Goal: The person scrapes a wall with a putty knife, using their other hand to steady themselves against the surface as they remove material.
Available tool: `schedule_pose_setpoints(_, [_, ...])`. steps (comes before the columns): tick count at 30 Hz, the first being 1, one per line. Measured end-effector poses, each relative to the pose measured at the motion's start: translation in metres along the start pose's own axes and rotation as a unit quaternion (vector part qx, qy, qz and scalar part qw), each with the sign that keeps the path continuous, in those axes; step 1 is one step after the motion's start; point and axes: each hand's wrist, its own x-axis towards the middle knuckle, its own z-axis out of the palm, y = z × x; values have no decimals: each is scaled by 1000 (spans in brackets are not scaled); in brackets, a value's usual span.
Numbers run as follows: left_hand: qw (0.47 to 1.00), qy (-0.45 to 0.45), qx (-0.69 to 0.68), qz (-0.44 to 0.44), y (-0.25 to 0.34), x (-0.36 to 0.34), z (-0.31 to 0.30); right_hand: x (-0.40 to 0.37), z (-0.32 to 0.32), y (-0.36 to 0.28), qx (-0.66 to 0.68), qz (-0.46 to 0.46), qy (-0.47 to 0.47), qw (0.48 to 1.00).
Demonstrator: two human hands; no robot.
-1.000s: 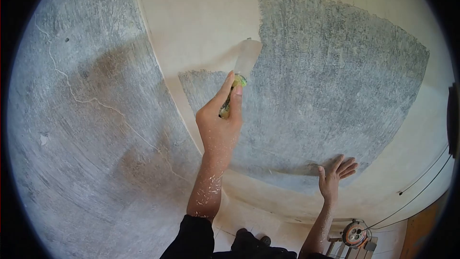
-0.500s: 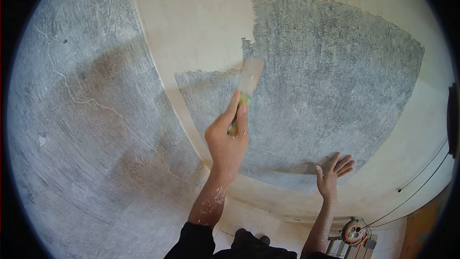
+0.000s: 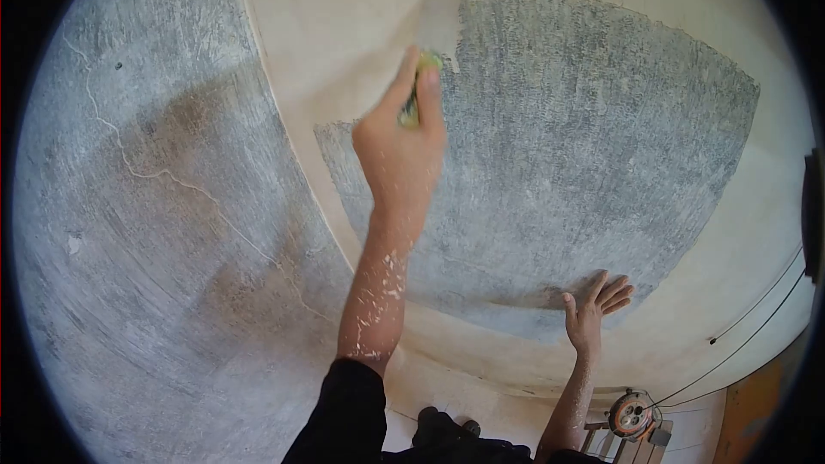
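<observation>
In my left hand [image 3: 400, 150] is a scraper [image 3: 421, 94] with a green and yellow handle, gripped between thumb and fingers. Its wide blade [image 3: 440, 21], blurred by motion, lies against the wall at the upper left edge of a rough grey patch [image 3: 584, 137]. Cream paint [image 3: 344, 26] surrounds this patch with ragged borders. Lower right, my right hand [image 3: 587, 314] rests on the wall near the patch's bottom edge, fingers spread and nothing in them. White flecks dot both forearms.
On the left is an adjoining grey wall [image 3: 155, 232] with a long thin crack. An orange and black cable reel [image 3: 632, 415] sits on a wooden stool [image 3: 644, 451] at lower right. Black cables [image 3: 756, 335] run up from it along the right side.
My left hand and the scraper have moved up the wall, from the lower notch of the grey patch to its upper left corner. My right hand has stayed nearly still.
</observation>
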Motion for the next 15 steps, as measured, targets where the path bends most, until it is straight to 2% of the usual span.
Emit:
schedule_pose_setpoints(3, [997, -36, 6, -64, 12, -6, -14, 2, -3, 2, 10, 7, -24, 1000])
schedule_pose_setpoints(6, [1000, -9, 29, 5, -32, -66, -13, -1, 1, 9, -9, -9, -10, 1000])
schedule_pose_setpoints(9, [1000, -11, 12, -26, -44, -86, -4, -1, 4, 6, -20, -14, 8, 1000])
schedule_pose_setpoints(12, [997, 2, 33, -68, -6, -34, -4, 1, 7, 5, -16, -24, 15, 999])
schedule_pose_setpoints(15, [988, -34, 15, -148, 19, -4, -18, -3, 9, 10, -23, -24, 17, 999])
